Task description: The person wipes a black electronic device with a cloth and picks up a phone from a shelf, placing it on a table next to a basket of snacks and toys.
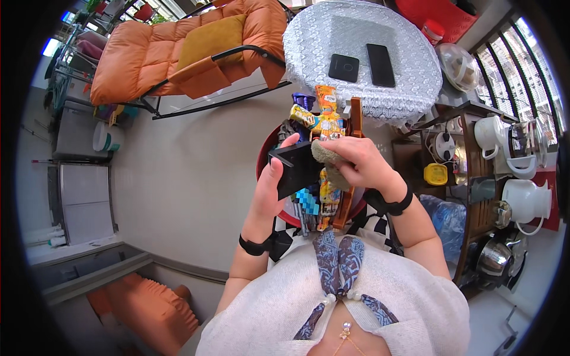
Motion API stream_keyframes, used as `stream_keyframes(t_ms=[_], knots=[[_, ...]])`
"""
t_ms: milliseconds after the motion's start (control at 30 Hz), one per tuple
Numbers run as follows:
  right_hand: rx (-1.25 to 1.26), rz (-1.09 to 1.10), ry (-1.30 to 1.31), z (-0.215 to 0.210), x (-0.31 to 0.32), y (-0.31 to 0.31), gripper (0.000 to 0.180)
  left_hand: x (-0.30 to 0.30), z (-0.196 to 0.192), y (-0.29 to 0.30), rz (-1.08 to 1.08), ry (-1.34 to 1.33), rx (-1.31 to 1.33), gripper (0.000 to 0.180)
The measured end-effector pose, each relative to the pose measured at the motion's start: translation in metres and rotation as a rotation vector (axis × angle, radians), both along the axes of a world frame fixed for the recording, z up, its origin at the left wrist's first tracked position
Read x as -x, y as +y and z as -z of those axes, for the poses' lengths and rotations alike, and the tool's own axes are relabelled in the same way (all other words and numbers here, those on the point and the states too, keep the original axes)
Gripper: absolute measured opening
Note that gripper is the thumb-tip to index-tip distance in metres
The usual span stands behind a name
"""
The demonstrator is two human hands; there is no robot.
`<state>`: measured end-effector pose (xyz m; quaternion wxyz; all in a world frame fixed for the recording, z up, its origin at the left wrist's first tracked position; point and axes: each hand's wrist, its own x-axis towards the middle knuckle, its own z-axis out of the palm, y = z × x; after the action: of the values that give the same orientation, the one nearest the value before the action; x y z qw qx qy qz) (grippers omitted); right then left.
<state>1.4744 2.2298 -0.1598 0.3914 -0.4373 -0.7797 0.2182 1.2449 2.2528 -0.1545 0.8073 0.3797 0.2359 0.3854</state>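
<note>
- Black, flat-sided and angular, a hard rigid piece sits above the red round tub, just in front of the wearer's chest.
- Left hand has it, I see from my end: partly open, thumb and fingers gripping its left side.
- Right hand now, fingers curled and pinching a fuzzy grey-green cloth right at the piece's right edge; whether cloth and piece touch, I can't tell.
- Below both hands, I've got an orange-and-yellow patterned long toy, a blue pixel-patterned toy and a brown straight bar, crowded together at the tub.
- Beyond, a white lace-covered rounded worktop carries a black rectangular phone and, beside it, a dark squarish device.
</note>
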Motion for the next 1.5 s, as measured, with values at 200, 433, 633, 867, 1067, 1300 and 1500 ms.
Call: stream_keyframes(t_ms=[200, 433, 633, 867, 1067, 1300, 1500], knots=[[-0.062, 0.396, 0.343, -0.014, 0.008, -0.016, 0.038, 0.005, 0.007, 0.011, -0.007, -0.174, 0.159, 0.078], [0.009, 0.322, -0.218, -0.018, 0.062, -0.015, 0.046, -0.022, 0.013, -0.012, -0.287, 0.202, -0.256, 0.072], [0.255, 0.297, -0.041, -0.014, 0.078, -0.021, 0.044, -0.021, 0.008, -0.016, -0.456, 0.114, -0.272, 0.068], [0.171, 0.303, 0.231, -0.01, 0.078, -0.027, 0.042, -0.029, 0.002, -0.015, -0.43, 0.204, -0.435, 0.086], [0.238, 0.308, 0.313, -0.028, 0.074, -0.015, 0.044, -0.036, -0.01, -0.019, -0.394, 0.224, -0.426, 0.092], [0.061, 0.415, 0.157, -0.018, 0.084, -0.013, 0.04, -0.028, -0.005, -0.017, -0.437, 0.244, -0.416, 0.091], [0.108, 0.357, 0.137, -0.01, 0.083, -0.021, 0.039, -0.032, -0.013, -0.014, -0.48, 0.115, -0.313, 0.084]])
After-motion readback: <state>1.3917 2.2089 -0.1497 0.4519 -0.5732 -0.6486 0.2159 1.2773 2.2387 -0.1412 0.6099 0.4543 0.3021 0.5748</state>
